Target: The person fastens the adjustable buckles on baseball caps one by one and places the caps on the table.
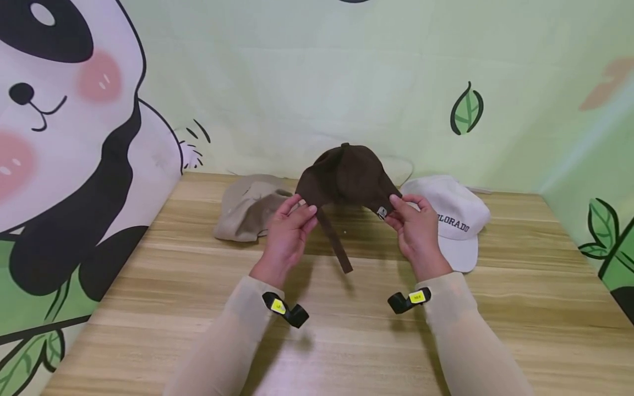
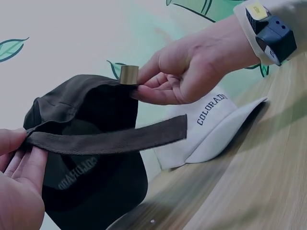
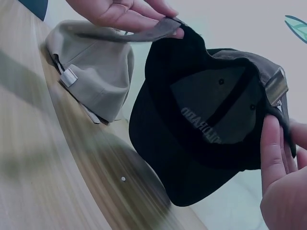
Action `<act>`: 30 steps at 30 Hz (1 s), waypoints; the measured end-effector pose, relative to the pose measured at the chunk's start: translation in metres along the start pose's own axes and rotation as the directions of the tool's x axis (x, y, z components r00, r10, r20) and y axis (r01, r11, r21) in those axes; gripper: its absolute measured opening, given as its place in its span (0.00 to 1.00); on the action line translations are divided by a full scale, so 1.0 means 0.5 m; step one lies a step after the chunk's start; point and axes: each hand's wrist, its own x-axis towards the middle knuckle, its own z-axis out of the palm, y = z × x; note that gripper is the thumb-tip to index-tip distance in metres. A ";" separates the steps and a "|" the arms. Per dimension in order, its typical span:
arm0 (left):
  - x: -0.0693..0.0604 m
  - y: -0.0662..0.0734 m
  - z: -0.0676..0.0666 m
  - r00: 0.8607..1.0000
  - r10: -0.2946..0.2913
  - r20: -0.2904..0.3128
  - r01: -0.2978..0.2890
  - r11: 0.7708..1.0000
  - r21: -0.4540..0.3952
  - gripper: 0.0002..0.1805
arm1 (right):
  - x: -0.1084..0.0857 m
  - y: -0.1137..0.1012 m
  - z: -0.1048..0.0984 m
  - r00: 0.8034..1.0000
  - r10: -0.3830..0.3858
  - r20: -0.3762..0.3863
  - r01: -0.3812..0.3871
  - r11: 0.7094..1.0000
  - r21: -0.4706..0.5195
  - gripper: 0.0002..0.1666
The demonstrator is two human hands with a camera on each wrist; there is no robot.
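Observation:
A dark brown baseball cap (image 1: 361, 176) is held up above the table, its back toward me. My left hand (image 1: 287, 231) pinches the left end of its back opening, where a loose strap (image 1: 337, 245) hangs down. At the opposite end, beside the metal buckle (image 3: 277, 87), my right hand (image 1: 418, 236) pinches the cap's edge. The strap is out of the buckle, so the back opening stands apart. In the right wrist view the cap's dark inside shows, with reversed stitched lettering (image 3: 199, 124). The brim is hidden from the head view.
A beige cap (image 1: 247, 212) lies on the wooden table (image 1: 342, 335) behind my left hand. Behind my right hand sits a white cap (image 1: 458, 242) lettered COLORADO, partly covered by that hand. A printed backdrop (image 1: 297, 82) rises at the table's back and sides.

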 end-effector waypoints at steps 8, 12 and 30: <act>-0.006 0.002 0.006 0.999 -0.010 0.053 0.009 1.000 0.011 0.33 | -0.018 -0.008 0.003 0.986 -0.082 0.143 0.064 0.990 0.124 0.15; -0.007 0.002 0.008 0.999 -0.009 0.041 0.008 1.000 0.022 0.32 | -0.027 -0.009 0.003 0.969 -0.118 0.218 0.095 0.989 0.112 0.18; -0.008 -0.008 0.016 0.998 0.055 0.036 -0.057 0.996 0.067 0.12 | -0.042 -0.008 0.008 0.965 -0.143 0.219 0.145 0.989 0.006 0.18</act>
